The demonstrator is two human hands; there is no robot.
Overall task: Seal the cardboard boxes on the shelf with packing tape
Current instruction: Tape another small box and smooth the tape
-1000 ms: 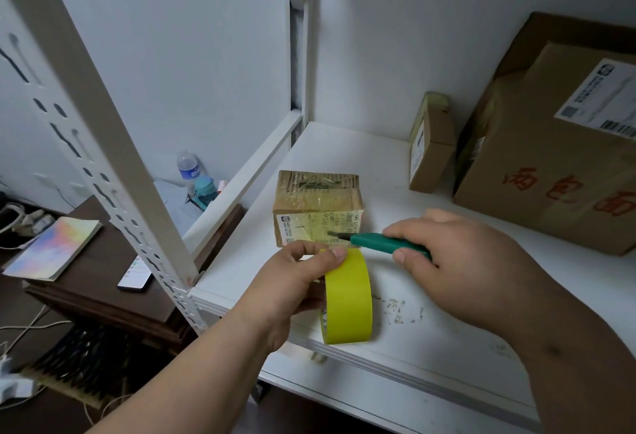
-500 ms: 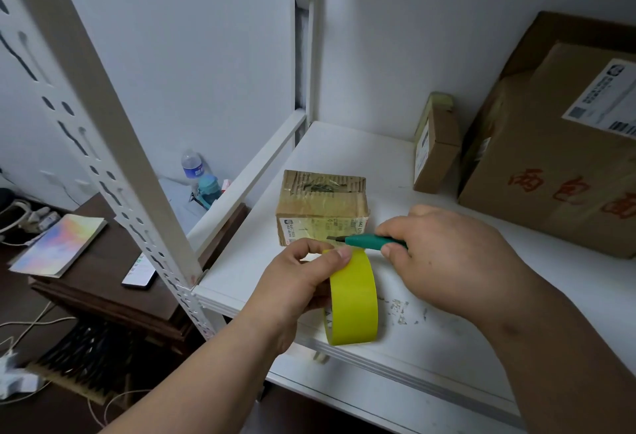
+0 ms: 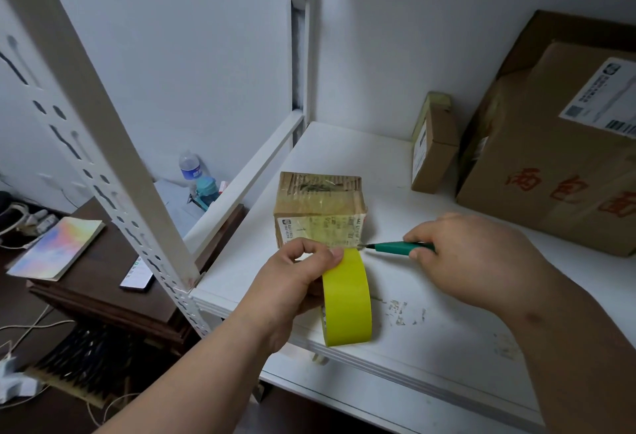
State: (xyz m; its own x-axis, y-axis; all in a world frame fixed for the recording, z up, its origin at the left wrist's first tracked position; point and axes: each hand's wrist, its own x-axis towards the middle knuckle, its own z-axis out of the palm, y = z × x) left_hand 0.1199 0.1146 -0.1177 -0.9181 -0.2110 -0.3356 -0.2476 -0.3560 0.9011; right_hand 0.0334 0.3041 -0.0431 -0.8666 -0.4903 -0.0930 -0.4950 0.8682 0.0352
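A small cardboard box (image 3: pixel 320 206) with glossy tape on its top and a label on its front stands on the white shelf (image 3: pixel 447 323). My left hand (image 3: pixel 296 278) grips a roll of yellow packing tape (image 3: pixel 347 299) upright just in front of the box, thumb and forefinger pinching the roll's top. My right hand (image 3: pixel 475 258) holds a green-handled knife (image 3: pixel 395 246) flat, its tip touching the tape at the box's lower front right corner.
A narrow cardboard box (image 3: pixel 435 148) stands on edge at the back. A large cardboard box (image 3: pixel 557 165) with red characters fills the right. A white slotted upright (image 3: pixel 103 144) rises at the left. Below it are a dark table (image 3: pixel 103 282), a notebook, a phone and a water bottle (image 3: pixel 190 166).
My right hand has drawn back to the right, so more of the green knife handle shows, and the blade tip now sits at the box's lower right corner. The tape roll stays in my left hand.
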